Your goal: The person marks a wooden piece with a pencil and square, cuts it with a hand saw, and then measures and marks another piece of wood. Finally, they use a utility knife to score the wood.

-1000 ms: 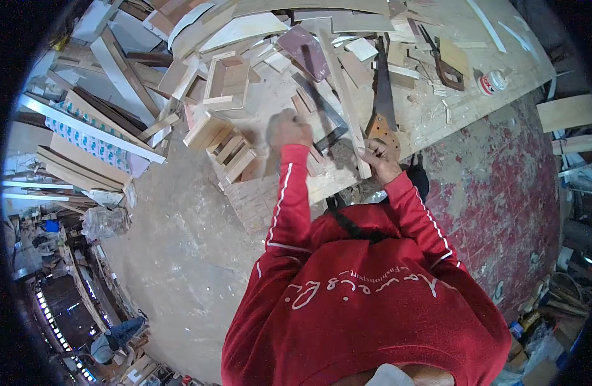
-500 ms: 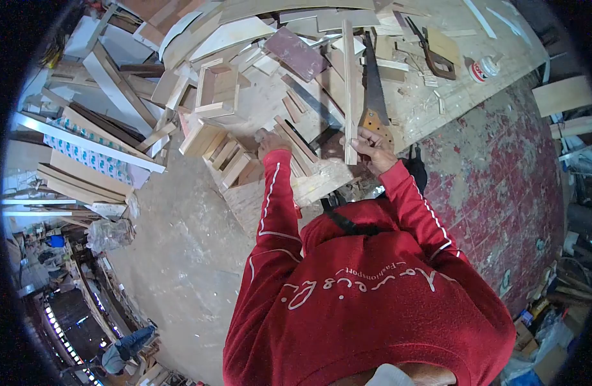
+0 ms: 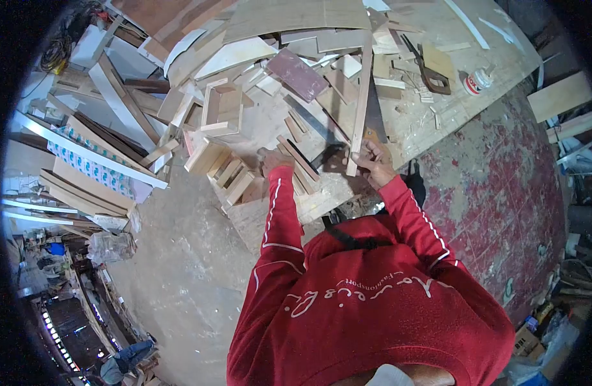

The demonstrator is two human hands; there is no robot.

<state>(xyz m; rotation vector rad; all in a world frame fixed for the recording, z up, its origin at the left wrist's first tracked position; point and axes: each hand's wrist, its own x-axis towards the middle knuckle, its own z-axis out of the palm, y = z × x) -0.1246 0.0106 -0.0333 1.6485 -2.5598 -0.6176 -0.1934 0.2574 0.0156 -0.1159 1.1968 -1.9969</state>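
Observation:
My right hand (image 3: 375, 164) grips the near end of a long narrow wooden strip (image 3: 362, 103), which points away from me across the bench. Under and beside that strip lies a handsaw (image 3: 374, 116) with a wooden handle, partly covered by it. My left hand (image 3: 270, 161) is low over the bench with its fingers curled in; what they hold, if anything, I cannot tell. Just left of it stands a small slatted wooden piece (image 3: 231, 174). Thin wooden sticks (image 3: 299, 157) lie to its right. Farther back sits a small open wooden box frame (image 3: 222, 109).
The workbench (image 3: 412, 135) carries a reddish board (image 3: 297, 74), another saw (image 3: 431, 74), a white glue bottle (image 3: 478, 82) and many offcuts. Long planks (image 3: 93, 154) are stacked at the left. A person (image 3: 119, 363) shows at lower left.
The wooden strip has tilted, its near end shifting slightly right and nearer to me, and it now covers more of the handsaw. My left hand stays beside the slatted piece. The view has shifted slightly.

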